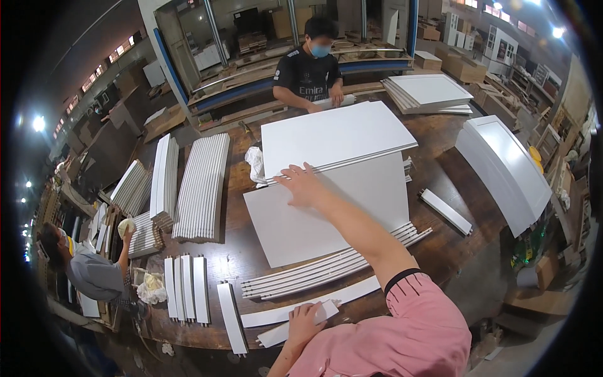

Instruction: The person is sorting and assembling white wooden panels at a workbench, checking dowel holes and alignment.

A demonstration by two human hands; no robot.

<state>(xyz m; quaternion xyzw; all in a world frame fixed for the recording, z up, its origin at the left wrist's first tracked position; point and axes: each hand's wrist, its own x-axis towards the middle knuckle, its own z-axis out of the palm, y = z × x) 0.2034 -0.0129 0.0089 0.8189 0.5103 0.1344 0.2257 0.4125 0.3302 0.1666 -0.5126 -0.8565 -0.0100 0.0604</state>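
Note:
My left hand (304, 324) is closed round a short white rail (273, 333) with small pins at its end, low in front of me. My right arm stretches forward across the table. Its hand (301, 186), fingers spread, rests at the near edge of a stack of white panels (336, 135). Beneath my forearm lies a large pale grey panel (270, 229). Between that panel and my body is a row of long white rails (314, 274) with pinned ends. A longer white strip (352, 291) and another short rail (232, 317) lie beside my left hand.
Across the dark wooden table (440, 220), a masked co-worker (311, 69) handles a white piece. Bundled white rails (202, 185) stand left, near another person (94, 270). White panels (427, 90) are stacked at the far right, and framed white panels (502, 166) at the right edge.

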